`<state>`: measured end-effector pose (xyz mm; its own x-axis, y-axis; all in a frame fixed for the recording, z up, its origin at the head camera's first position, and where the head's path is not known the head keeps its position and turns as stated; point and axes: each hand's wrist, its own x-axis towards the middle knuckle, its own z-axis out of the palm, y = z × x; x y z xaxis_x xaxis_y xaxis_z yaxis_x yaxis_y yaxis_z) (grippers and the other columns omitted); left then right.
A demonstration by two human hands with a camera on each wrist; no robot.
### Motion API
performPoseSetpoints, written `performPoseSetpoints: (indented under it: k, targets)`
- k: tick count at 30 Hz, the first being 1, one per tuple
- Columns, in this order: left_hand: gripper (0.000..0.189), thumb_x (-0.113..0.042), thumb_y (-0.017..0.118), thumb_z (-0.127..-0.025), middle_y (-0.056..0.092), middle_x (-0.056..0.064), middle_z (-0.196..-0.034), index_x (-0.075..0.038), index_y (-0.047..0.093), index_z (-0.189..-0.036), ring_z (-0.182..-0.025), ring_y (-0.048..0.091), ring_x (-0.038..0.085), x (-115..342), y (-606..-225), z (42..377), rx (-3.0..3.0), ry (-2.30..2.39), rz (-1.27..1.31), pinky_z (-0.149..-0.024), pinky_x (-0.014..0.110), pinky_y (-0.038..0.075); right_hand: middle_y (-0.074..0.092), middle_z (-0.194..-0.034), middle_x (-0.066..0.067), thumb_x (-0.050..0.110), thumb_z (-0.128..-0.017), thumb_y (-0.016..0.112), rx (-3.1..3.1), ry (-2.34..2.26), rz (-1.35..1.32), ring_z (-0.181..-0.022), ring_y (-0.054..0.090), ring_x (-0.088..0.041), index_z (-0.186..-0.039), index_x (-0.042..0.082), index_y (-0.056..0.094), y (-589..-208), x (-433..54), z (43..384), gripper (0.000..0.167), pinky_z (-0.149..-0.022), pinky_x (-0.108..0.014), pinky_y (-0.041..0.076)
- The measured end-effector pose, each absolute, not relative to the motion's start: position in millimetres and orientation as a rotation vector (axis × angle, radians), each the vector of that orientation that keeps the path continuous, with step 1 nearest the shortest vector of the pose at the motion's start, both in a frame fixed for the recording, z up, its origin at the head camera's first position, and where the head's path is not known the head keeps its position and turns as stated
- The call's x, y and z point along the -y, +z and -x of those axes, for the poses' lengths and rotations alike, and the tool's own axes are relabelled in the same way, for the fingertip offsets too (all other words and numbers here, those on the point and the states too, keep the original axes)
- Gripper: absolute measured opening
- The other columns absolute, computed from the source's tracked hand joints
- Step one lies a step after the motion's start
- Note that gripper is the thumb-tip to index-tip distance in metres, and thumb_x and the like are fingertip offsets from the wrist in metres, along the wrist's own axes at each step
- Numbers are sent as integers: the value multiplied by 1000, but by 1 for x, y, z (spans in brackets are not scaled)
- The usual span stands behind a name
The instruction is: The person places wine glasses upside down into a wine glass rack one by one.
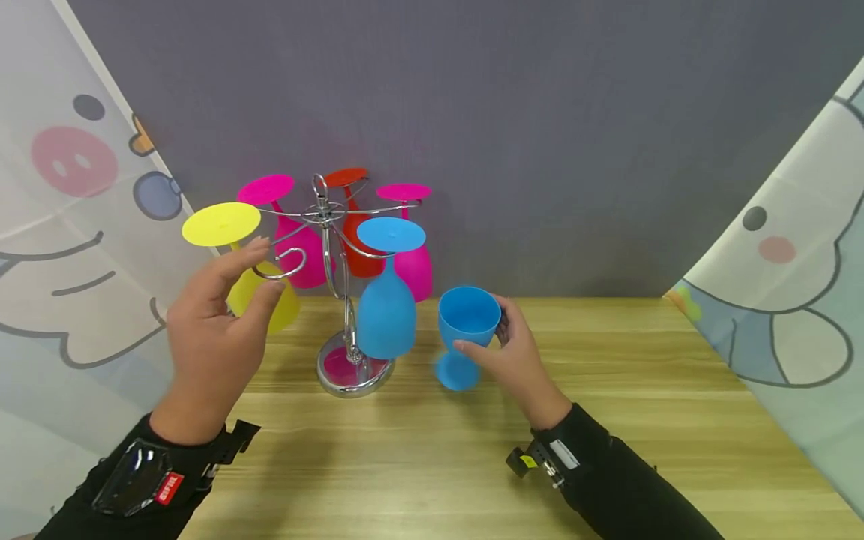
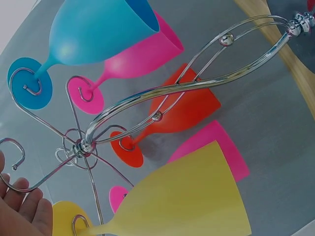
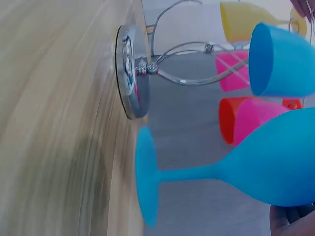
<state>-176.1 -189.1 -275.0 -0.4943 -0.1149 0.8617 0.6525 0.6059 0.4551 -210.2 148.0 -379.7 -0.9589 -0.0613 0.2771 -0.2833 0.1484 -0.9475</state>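
A chrome stemware rack (image 1: 349,315) with curled hooks stands on the table. My left hand (image 1: 219,322) pinches its one bare hook (image 1: 297,264) between thumb and fingers; in the left wrist view the fingers (image 2: 29,206) lie along the hook's curve. With my right hand (image 1: 509,349) I hold a blue plastic wine glass (image 1: 466,319) by its bowl, mouth up, close to the tabletop. Upside down on the rack hang another blue glass (image 1: 387,319), a yellow glass (image 1: 221,223), two pink glasses (image 1: 413,270) and a red glass (image 1: 361,247).
The rack's round base (image 1: 354,382) sits on the wood-grain table (image 1: 641,420). A grey panel (image 1: 540,135) rises behind it. Cloths with cartoon prints hang at the left (image 1: 61,247) and right (image 1: 803,255).
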Motion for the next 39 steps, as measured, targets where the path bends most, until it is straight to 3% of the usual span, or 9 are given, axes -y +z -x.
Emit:
performPoseSetpoints:
  k: [4, 9, 17, 28, 39]
  targets:
    - [38, 6, 76, -89, 70, 7, -130, 1, 71, -126, -127, 61, 10, 189, -275, 175, 1888, -967, 431, -110, 26, 43, 55, -140, -10, 14, -81, 89, 2266, 1834, -405, -133, 52, -27, -147, 8, 44, -377, -145, 194, 80, -116, -52, 37]
    - [37, 10, 76, -87, 71, 12, -127, 4, 71, -123, -127, 61, 10, 187, -274, 173, 1864, -979, 451, -111, 27, 44, 57, -140, -9, 12, -81, 89, 2281, 1797, -489, -131, 55, -30, -147, 7, 45, -376, -142, 174, 80, -113, -54, 42]
    - [36, 12, 75, -87, 71, 13, -127, 5, 71, -122, -126, 61, 10, 180, -274, 169, 1866, -987, 471, -110, 25, 44, 57, -140, -8, 18, -82, 89, 2351, 1858, -543, -133, 53, -29, -148, 8, 45, -378, -141, 153, 80, -116, -57, 35]
    - [40, 14, 76, -84, 71, 12, -129, 4, 71, -123, -128, 61, 14, 175, -278, 169, 1844, -1016, 503, -111, 28, 44, 57, -140, -8, 16, -87, 84, 2291, 2053, -696, -131, 52, -31, -149, 10, 46, -373, -140, 140, 73, -114, -64, 35]
    - [41, 16, 71, -87, 69, 12, -131, 4, 69, -126, -129, 61, 20, 169, -278, 166, 1821, -1170, 527, -111, 33, 44, 54, -146, -8, 13, -87, 83, 2217, 2174, -781, -134, 50, -31, -152, 13, 45, -367, -138, 130, 75, -114, -52, 38]
